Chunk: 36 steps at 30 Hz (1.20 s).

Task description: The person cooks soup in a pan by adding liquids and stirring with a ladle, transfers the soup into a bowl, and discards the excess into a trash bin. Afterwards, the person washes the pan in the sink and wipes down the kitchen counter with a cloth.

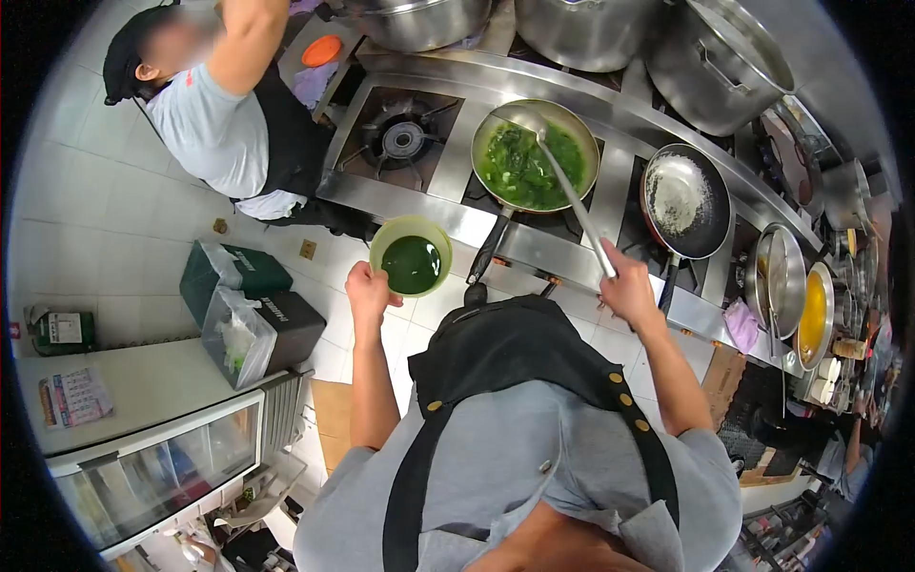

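Observation:
My left hand (368, 292) grips the rim of a light green bowl (379, 238) that holds dark green liquid. The bowl is in front of the stove edge, left of the pan's handle. In my right hand (629, 284) is the long handle of a metal ladle (564, 181). The ladle's head rests at the upper rim of a pan (583, 124) with green leafy food in green liquid. The pan sits on a burner, its black handle pointing toward me.
A black pan (715, 205) with white residue is on the right burner. Large steel pots (419, 24) line the back. A co-worker (224, 133) in a black apron stands at the left. Green and black bins (291, 334) and a glass-front fridge (172, 472) are lower left.

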Motion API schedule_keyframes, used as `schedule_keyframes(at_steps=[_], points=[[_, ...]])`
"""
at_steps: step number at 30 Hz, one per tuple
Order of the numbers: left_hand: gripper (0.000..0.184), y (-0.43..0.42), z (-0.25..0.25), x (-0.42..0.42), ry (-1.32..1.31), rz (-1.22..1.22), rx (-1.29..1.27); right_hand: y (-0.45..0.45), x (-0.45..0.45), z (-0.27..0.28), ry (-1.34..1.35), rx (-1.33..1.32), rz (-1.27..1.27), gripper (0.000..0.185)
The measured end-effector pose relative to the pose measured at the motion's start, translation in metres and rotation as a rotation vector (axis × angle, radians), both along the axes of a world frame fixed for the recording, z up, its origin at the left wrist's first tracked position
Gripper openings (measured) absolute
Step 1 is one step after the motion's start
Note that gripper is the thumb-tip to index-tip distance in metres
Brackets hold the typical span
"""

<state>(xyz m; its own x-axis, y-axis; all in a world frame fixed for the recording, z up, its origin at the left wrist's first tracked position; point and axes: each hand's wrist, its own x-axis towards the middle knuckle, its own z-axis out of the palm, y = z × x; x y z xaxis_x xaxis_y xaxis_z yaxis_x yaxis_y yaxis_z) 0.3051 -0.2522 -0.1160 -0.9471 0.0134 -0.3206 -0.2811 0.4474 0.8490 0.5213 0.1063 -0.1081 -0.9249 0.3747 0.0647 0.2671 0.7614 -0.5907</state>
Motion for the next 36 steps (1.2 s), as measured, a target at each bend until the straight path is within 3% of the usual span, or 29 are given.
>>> schedule_keyframes(at_steps=[5, 8, 9, 12, 16, 23, 30, 34, 36], points=[[0.012, -0.001, -0.008, -0.003, 0.017, -0.018, 0.072, 0.049, -0.020, -0.030, -0.168, 0.247, 0.016, 0.067], [0.013, -0.004, -0.003, 0.001, -0.008, 0.018, 0.115, 0.066, -0.014, -0.050, 0.015, 0.108, 0.059, 0.065], [0.013, -0.007, -0.004, 0.004, -0.011, 0.030, 0.120, 0.066, -0.009, -0.044, -0.052, 0.009, 0.056, 0.063], [0.011, -0.019, -0.013, 0.011, -0.052, 0.056, 0.116, 0.051, 0.004, -0.030, -0.250, -0.606, -0.158, 0.062], [0.013, -0.026, -0.020, 0.024, -0.022, 0.037, 0.058, 0.015, 0.008, 0.005, -0.229, -1.197, -0.311, 0.064], [0.017, -0.029, -0.031, 0.018, -0.009, 0.041, 0.055, -0.026, 0.000, 0.012, -0.153, -1.639, -0.452, 0.062], [0.017, 0.033, 0.016, -0.036, 0.144, -0.171, -0.196, -0.061, 0.007, 0.023, -0.156, -1.124, -0.309, 0.067], [0.023, 0.081, 0.004, -0.093, 0.341, -0.363, -0.460, -0.048, 0.022, 0.000, -0.114, -0.446, -0.190, 0.067], [0.025, 0.109, 0.016, -0.108, 0.413, -0.440, -0.565, -0.041, 0.018, 0.007, -0.136, -0.284, -0.160, 0.066]])
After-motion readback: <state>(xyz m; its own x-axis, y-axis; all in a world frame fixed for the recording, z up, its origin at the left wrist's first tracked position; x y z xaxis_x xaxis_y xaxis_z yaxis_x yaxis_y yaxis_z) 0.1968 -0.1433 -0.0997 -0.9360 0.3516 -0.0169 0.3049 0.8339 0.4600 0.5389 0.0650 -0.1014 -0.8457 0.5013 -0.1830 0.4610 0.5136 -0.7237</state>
